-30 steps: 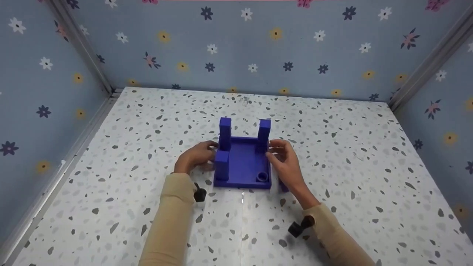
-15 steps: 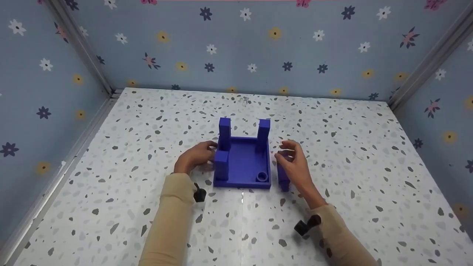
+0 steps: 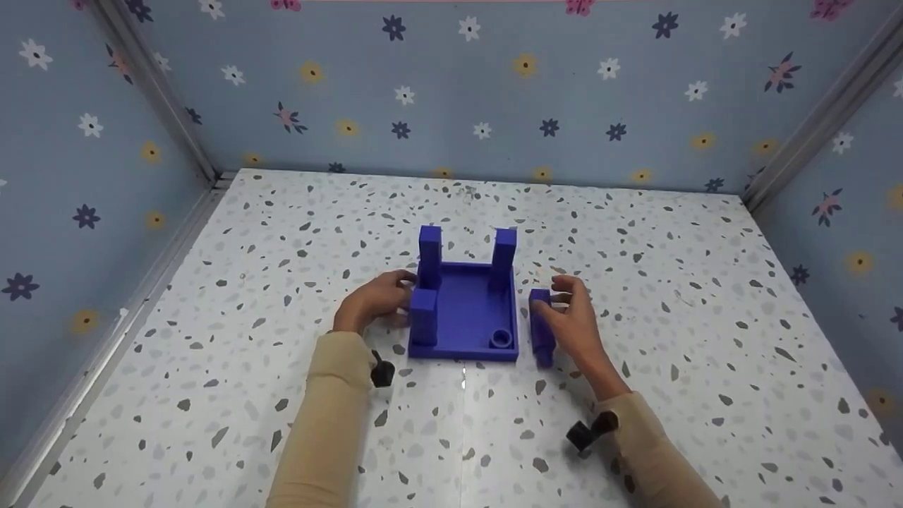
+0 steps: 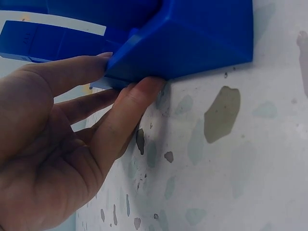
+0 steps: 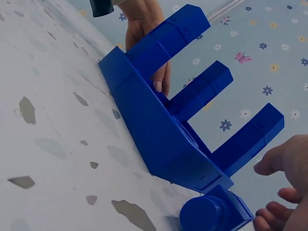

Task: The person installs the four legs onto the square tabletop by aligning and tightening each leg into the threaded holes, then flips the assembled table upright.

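A blue-purple square tabletop (image 3: 467,310) lies upside down with a raised rim. Three square legs stand up from its corners, among them the near-left leg (image 3: 424,315). In the near-right corner sits a bare round socket (image 3: 501,339). A loose leg (image 3: 541,335) with a round peg end (image 5: 201,214) lies just right of the tabletop, peg toward the person. My left hand (image 3: 375,296) touches the tabletop's left side with extended fingertips (image 4: 147,89). My right hand (image 3: 577,323) hovers around the loose leg, thumb (image 5: 270,162) and fingers spread apart, not gripping it.
The white speckled table (image 3: 338,212) extends around the parts on all sides. Flower-patterned panels (image 3: 451,85) close off the back, left and right. A black wrist camera (image 3: 582,436) sits at the right sleeve, another (image 3: 382,372) at the left.
My right hand has come away from the tabletop's right side and moved right, over to the loose leg, which now shows more fully. The left hand and tabletop have stayed put.
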### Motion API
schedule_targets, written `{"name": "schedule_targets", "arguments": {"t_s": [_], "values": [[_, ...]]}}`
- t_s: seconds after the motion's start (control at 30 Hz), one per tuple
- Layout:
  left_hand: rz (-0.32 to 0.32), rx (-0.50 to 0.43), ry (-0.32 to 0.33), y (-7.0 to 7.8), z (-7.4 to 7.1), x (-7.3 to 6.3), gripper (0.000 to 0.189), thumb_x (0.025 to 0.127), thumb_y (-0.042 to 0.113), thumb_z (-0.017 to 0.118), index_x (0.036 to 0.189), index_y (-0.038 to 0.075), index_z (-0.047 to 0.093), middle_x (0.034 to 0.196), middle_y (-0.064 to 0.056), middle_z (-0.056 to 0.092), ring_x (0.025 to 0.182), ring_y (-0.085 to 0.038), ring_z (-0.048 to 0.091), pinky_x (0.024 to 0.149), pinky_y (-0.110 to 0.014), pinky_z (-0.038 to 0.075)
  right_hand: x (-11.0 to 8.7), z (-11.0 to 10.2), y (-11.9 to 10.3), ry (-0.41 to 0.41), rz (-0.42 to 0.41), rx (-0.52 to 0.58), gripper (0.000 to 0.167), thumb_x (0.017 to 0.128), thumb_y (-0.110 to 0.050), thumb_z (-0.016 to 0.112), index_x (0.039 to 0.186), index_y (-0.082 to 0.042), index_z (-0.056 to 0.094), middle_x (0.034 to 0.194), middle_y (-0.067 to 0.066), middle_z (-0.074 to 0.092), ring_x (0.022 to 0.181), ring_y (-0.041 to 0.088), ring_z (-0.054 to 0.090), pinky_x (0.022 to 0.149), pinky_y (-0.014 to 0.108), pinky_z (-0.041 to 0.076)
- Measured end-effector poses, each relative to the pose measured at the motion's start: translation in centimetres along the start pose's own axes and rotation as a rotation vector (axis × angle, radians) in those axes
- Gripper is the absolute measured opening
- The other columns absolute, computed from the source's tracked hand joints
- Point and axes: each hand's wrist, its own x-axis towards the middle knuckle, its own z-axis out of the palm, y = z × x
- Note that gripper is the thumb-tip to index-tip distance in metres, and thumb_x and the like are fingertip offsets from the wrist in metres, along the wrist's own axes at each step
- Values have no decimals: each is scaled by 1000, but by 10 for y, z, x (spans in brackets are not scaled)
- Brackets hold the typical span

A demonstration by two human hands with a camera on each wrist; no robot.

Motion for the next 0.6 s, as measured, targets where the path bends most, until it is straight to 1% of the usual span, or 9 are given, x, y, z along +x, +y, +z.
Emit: {"name": "schedule_targets", "arguments": {"t_s": [0.07,0.17,0.37,0.47,0.6], "values": [[3,-4,-2,0,0,0,59,87,16,59,142,10,40,130,-14,54,110,-26,57,100,-39,42,1,-1,2,-2,22,-22,60,83,-7,70,134,1,40,131,21,45,113,31,50,94,39,44],[-7,-21,-7,-1,0,1,59,87,17,59,142,11,41,133,-14,52,111,-26,56,101,-39,42,2,-2,5,-26,66,-60,67,82,-10,72,138,-1,36,131,20,43,114,31,49,95,41,44],[-20,-35,-13,-1,-1,2,60,87,19,61,143,12,40,135,-13,50,114,-26,54,102,-40,40,2,-1,9,-75,144,-139,80,81,-23,76,143,-4,29,129,18,43,116,32,49,96,43,43],[-14,-31,-10,-1,-1,2,61,86,19,61,143,12,40,133,-13,51,114,-26,54,102,-40,40,3,0,9,-85,160,-176,82,81,-26,77,143,-4,28,128,18,45,115,31,50,95,42,43],[-7,-17,-4,-1,0,2,60,86,19,62,142,13,41,132,-13,52,113,-26,55,103,-40,40,3,-2,7,-92,168,-198,79,81,-24,75,142,-3,30,129,19,48,117,32,51,98,43,43]]}}
